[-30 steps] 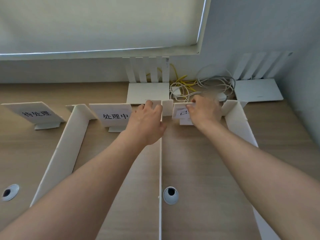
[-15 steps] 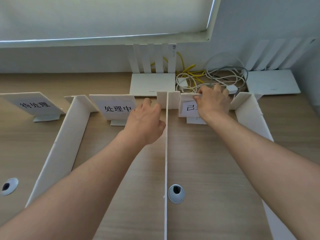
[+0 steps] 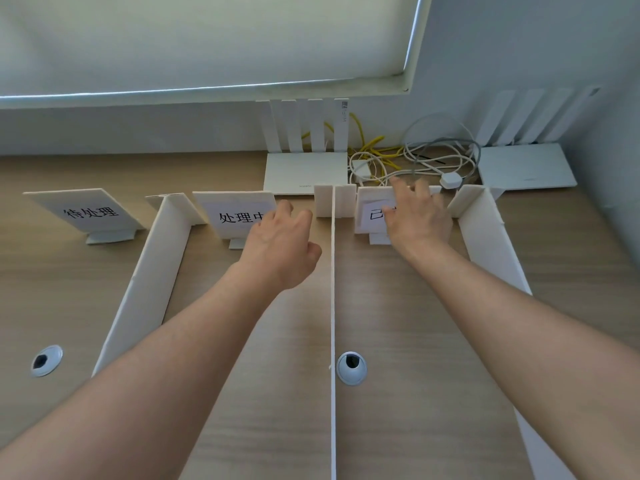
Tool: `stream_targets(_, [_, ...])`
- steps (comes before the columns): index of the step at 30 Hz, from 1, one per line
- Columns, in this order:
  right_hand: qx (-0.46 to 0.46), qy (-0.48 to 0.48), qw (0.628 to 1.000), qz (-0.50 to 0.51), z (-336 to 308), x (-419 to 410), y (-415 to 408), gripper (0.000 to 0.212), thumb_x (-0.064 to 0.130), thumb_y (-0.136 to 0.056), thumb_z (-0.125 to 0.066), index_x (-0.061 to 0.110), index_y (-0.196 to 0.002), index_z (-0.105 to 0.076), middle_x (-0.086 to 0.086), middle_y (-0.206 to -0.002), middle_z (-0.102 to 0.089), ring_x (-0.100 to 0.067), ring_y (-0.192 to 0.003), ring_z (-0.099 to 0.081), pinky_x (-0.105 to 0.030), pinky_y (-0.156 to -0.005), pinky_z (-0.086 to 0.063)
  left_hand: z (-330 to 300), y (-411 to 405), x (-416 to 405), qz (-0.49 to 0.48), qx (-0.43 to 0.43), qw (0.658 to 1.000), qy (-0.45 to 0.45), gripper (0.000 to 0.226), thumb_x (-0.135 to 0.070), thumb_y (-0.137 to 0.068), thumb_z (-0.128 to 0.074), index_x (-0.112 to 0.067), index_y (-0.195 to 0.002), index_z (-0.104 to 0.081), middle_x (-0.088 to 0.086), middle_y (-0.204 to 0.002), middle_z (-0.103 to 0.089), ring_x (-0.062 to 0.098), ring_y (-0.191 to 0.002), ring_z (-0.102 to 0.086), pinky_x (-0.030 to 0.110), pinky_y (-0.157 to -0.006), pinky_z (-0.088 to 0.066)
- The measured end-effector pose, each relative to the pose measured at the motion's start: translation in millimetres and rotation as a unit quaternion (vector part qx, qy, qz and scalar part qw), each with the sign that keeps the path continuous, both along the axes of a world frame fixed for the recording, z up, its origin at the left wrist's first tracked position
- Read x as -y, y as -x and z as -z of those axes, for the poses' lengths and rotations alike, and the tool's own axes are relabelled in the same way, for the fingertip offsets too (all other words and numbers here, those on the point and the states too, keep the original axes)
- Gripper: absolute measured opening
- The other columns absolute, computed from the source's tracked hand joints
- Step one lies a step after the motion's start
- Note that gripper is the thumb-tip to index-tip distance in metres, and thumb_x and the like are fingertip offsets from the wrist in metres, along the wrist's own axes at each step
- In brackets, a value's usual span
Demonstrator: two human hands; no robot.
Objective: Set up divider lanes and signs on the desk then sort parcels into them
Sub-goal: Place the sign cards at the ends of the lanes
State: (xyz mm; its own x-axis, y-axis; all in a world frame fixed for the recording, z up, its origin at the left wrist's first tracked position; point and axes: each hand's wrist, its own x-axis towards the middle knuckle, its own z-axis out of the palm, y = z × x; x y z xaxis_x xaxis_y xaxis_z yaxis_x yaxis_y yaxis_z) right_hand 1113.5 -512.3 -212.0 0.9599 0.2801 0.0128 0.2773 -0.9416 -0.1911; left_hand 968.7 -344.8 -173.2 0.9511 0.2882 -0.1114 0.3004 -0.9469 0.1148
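Since the earlier frames the right hand (image 3: pixel 417 216) is loosening from a curled hold on the third sign (image 3: pixel 372 211) to spread, nearly straight fingers resting over its face, while the left hand (image 3: pixel 282 249) is hanging just left of the middle divider (image 3: pixel 333 306) much as before, fingers loosely bent and holding nothing. That sign is standing at the far end of the right lane, between the middle divider and the right divider (image 3: pixel 485 237), just beside the divider's folded foot. Judging from this, the person is settling the last sign, and no parcels are showing yet. To do it well, the person is best easing the fingers off without dragging the card, since such a light stand looks apt to tip or skew, and then checking that its face is lining up with the middle sign (image 3: pixel 235 211) and the left sign (image 3: pixel 88 211). The left divider (image 3: pixel 149 271) is closing off the lane on that side. Behind, on the desk (image 3: pixel 69 289), a router (image 3: pixel 304 171) and a tangle of cables (image 3: pixel 415 157) are lying close, so the withdrawing hand should be staying low and clear of them.
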Motion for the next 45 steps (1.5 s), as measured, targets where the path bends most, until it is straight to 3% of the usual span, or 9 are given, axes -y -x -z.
stream_targets(3, [0.009, -0.017, 0.999, -0.030, -18.9, 2.3, 46.0, 0.056, 0.042, -0.104, -0.047, 0.030, -0.156, -0.030, -0.008, -0.140, -0.048, -0.034, -0.114, -0.057, -0.043, -0.081, -0.048, -18.2, 25.3, 10.5, 0.007, 0.009, 1.000, 0.002, 0.042, -0.034, -0.097, -0.050, -0.012, -0.133, -0.052, 0.014, -0.136, -0.050, 0.035, -0.117, -0.053, 0.046, -0.095, -0.047])
stream_targets(7, [-0.002, -0.037, 0.997, -0.069, -48.3, 1.5, 110.1, 0.055, 0.049, -0.105, -0.041, 0.026, -0.155, -0.036, -0.006, -0.145, -0.048, -0.031, -0.122, -0.054, -0.045, -0.094, -0.048, -47.1, 71.9, 25.4, 0.018, 0.041, 0.999, 0.008, 0.042, -0.036, -0.100, -0.046, -0.015, -0.136, -0.052, 0.009, -0.140, -0.052, 0.029, -0.123, -0.052, 0.043, -0.097, -0.047])
stream_targets(12, [-0.012, -0.036, 0.996, -0.086, -90.6, 10.1, 182.3, 0.058, 0.055, -0.103, -0.039, 0.033, -0.156, -0.038, -0.004, -0.165, -0.031, -0.031, -0.144, -0.037, -0.047, -0.111, -0.039, -85.6, 146.0, 30.6, 0.013, 0.077, 0.997, -0.003, 0.044, -0.042, -0.100, -0.042, -0.018, -0.136, -0.054, 0.006, -0.138, -0.054, 0.027, -0.123, -0.053, 0.043, -0.096, -0.049])
stream_targets(18, [-0.001, -0.028, 0.994, -0.102, -147.1, 23.4, 281.1, 0.064, 0.063, -0.100, -0.037, 0.038, -0.158, -0.031, -0.001, -0.169, -0.023, -0.034, -0.152, -0.025, -0.049, -0.119, -0.031, -133.1, 242.7, 37.6, 0.006, 0.102, 0.995, -0.006, 0.049, -0.044, -0.099, -0.040, -0.017, -0.139, -0.052, 0.008, -0.141, -0.053, 0.029, -0.125, -0.053, 0.046, -0.100, -0.049])
stream_targets(25, [0.037, -0.031, 0.990, -0.130, -209.4, 31.4, 400.9, 0.063, 0.062, -0.101, -0.038, 0.036, -0.158, -0.032, -0.002, -0.166, -0.029, -0.035, -0.152, -0.027, -0.047, -0.118, -0.029, -187.2, 355.5, 45.9, -0.014, 0.126, 0.992, -0.009, 0.048, -0.045, -0.099, -0.043, -0.019, -0.139, -0.050, 0.007, -0.142, -0.052, 0.031, -0.124, -0.054, 0.043, -0.093, -0.048])
stream_targets(36, [0.060, -0.059, 0.969, -0.232, -246.7, 17.7, 589.7, 0.059, 0.061, -0.100, -0.037, 0.032, -0.151, -0.046, -0.003, -0.151, -0.050, -0.029, -0.137, -0.046, -0.043, -0.110, -0.040, -229.3, 578.4, 46.8, -0.118, 0.124, 0.984, -0.044, 0.049, -0.046, -0.100, -0.042, -0.019, -0.141, -0.050, 0.007, -0.146, -0.049, 0.031, -0.130, -0.051, 0.044, -0.103, -0.046])
stream_targets(45, [0.071, -0.076, 0.949, -0.298, -286.2, -74.3, 722.6, 0.055, 0.059, -0.100, -0.039, 0.031, -0.145, -0.053, -0.002, -0.149, -0.052, -0.030, -0.132, -0.051, -0.041, -0.106, -0.042, -263.9, 726.1, -28.3, -0.189, 0.134, 0.970, -0.070, 0.047, -0.046, -0.102, -0.040, -0.019, -0.139, -0.052, 0.006, -0.149, -0.047, 0.030, -0.133, -0.048, 0.042, -0.102, -0.043])
